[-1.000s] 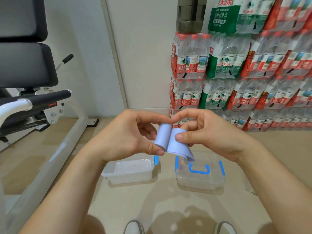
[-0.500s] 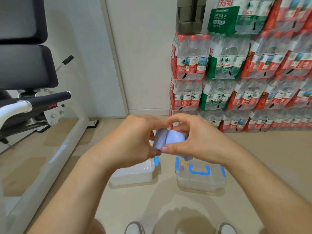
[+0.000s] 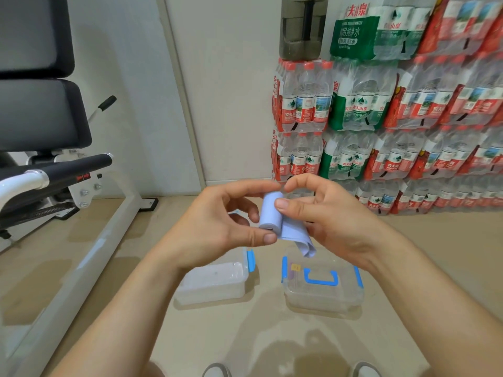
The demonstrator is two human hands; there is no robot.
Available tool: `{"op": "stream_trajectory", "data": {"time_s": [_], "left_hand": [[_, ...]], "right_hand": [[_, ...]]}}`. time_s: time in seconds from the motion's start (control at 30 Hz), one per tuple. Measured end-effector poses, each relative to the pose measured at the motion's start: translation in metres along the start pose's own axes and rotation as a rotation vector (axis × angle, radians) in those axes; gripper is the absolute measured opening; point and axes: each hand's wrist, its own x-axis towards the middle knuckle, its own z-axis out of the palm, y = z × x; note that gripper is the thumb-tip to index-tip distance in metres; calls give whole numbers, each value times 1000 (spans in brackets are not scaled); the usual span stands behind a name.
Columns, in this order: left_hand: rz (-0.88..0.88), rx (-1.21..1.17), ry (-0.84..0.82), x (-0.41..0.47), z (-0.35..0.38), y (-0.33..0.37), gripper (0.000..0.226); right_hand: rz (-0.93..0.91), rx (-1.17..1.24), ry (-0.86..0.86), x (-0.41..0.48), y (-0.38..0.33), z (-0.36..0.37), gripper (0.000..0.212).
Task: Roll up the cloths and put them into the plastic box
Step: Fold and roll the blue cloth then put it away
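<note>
The beige floor point(image 3: 245, 338) bears an open plastic box point(image 3: 215, 281) just beside a blue-handled clear container point(image 3: 324, 295).

Plastic box point(image 3: 217, 284) open-topped on floor point(image 3: 245, 338); lid point(image 3: 326, 299) just right; bench frame point(image 3: 89, 257) left.

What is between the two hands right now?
In the head view, a partly rolled light blue cloth sits between the left hand and right hand; both pinch it, its loose end hanging down.

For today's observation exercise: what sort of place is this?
Probably a spare room used for storage and exercise: shrink-wrapped packs of bottled water stacked by the wall, and a black-padded, white-framed workout bench.
</note>
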Motion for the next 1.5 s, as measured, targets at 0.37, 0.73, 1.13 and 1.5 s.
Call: {"op": "stream_trajectory", "data": {"time_s": [0.37, 0.73, 1.13, 1.5], "left_hand": [[-20, -8, 31, -4, -17, -2, 62], [148, 457, 45, 1, -2, -4, 64], [219, 749, 17, 3, 12, -1, 62], [87, 49, 67, 4, 8, -3, 65]], "right_hand": [[-36, -205, -104, 3, 6, -16, 27], [-72, -97, 41, 13, 19, -1, 36], [-122, -75, 145, 12, 20, 16, 46], [-85, 267, -5, 7, 7, 8, 60]]}}
